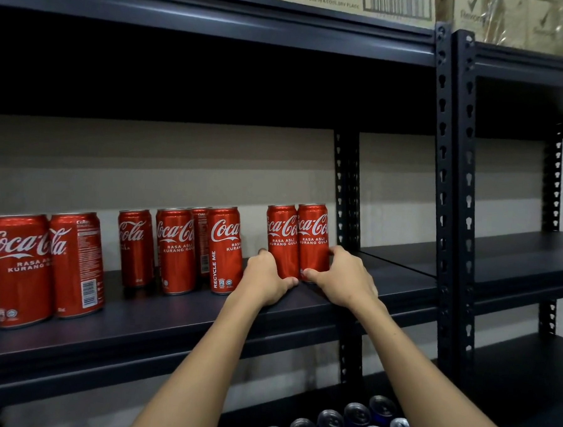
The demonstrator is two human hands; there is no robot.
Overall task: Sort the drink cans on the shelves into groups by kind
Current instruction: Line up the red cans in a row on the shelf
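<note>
While the pair of red cola cans (296,242) stands upright and touching on the dark shelf (170,318), just left of the perforated rear upright (344,197), each can has a hand at its base.

Item: left hand (265,279), fingers curled round the lower wall of the pair's left can, thumb along the front at the base.
Item: right hand (342,277), fingers and thumb wrapped round the lower wall of the right can.
Item: further red cans, a cluster (180,249) left of the upright and beyond the pair, two more (46,266) farther left again; same kind by label.
Item: blue cans (354,423), silver tops, a shelf lower, below the upright.

Handling, as judged: thin metal, rigid if full and then moderately heavy; glossy wall likely slick; dents under a hard squeeze. Best taken round the mid-body, or slid along the shelf as a pair, kept upright.
</note>
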